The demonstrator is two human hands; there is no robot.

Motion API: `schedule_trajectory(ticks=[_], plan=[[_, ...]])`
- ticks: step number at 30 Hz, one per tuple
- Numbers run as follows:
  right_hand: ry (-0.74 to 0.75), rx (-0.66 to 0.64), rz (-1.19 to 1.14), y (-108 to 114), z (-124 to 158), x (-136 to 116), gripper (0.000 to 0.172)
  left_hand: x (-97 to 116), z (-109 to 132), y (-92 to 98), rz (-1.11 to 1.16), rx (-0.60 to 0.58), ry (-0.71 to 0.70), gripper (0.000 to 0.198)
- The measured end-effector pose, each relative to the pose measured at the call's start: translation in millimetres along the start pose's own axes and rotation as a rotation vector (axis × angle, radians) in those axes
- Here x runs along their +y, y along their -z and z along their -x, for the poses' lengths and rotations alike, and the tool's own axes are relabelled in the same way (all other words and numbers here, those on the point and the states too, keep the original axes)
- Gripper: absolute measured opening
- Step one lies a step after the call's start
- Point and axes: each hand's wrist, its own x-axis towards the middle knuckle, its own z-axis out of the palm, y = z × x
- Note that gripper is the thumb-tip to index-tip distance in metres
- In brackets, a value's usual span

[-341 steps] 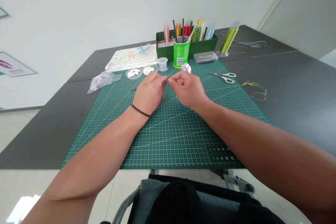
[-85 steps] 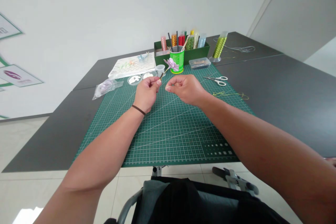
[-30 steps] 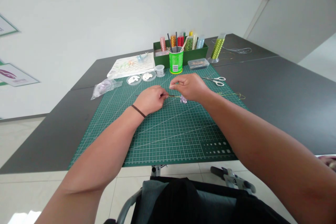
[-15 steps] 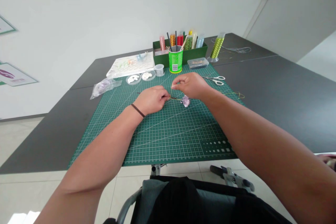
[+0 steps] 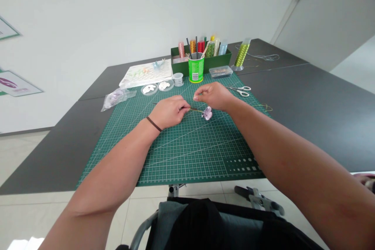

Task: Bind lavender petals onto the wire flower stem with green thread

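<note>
A pale purple flower (image 5: 208, 113) on a thin stem (image 5: 195, 109) lies sideways just over the green cutting mat (image 5: 181, 152). My left hand (image 5: 172, 110) is closed, pinching the stem between thumb and fingers, with the blossom pointing right. The stem's thin dark end pokes out to the left of that hand. Above the blossom, my right hand (image 5: 212, 95) is closed in a pinch, apart from the left. Whatever its fingertips hold is too fine to make out. A loose gold-green thread (image 5: 266, 107) lies at the mat's right edge.
White-handled scissors (image 5: 242, 91) lie right of my right hand. Behind stand a green cup (image 5: 196, 68) of sticks, a box (image 5: 216, 61) of thread spools, a clear case (image 5: 220, 72) and a yellow-green spool (image 5: 242, 55). Two dishes (image 5: 149, 89) and a plastic bag (image 5: 116, 97) are left.
My right hand has shifted slightly right. The flower has turned a little, showing its petals more openly. My left hand keeps its place on the stem.
</note>
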Motion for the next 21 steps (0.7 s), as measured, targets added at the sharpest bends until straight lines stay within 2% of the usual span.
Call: schedule_trajectory(ticks=[7,13,17,21], plan=[[-0.087,-0.096,-0.261,-0.7,-0.3,7.9,0.035,-2.2,2.3,0.5,0.06,0.065,-0.024,0.02],[-0.153,-0.165,-0.413,-0.1,1.5,3.3,0.038,-3.2,1.7,0.8,0.174,0.156,-0.049,0.016],[-0.11,-0.188,-0.52,-2.6,1.4,3.8,0.042,0.2,0.0,2.3,0.313,0.227,0.071,0.01],[-0.021,-0.125,-0.529,-6.1,1.7,2.8,0.047,-0.7,-3.2,-5.1,0.57,0.32,0.222,0.005]])
